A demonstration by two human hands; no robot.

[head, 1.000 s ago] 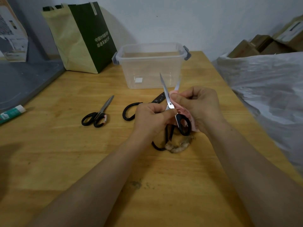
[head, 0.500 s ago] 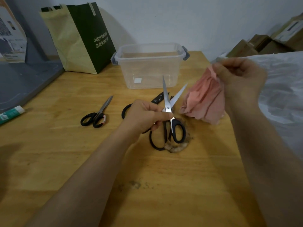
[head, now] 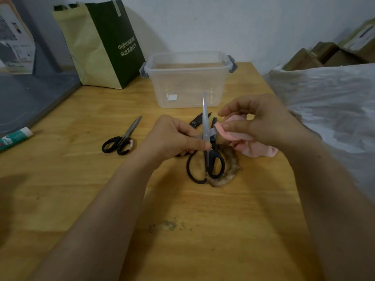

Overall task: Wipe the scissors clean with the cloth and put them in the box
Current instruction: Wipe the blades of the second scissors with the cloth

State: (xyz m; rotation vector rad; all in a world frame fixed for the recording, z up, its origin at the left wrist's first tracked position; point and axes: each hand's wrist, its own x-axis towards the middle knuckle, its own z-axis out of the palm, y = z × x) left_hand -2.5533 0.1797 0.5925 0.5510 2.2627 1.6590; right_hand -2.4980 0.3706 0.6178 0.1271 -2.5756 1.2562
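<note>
Pink cloth, pinched in the right hand, touched the scissors from their right. Left hand gripped them at the pivot. Blades pointed away toward the box at the table far edge. Right hand was nearer the blades.

Cannot see most of the second blade of the scissors under the cloth. Cannot see much of another pair behind the left hand
</note>
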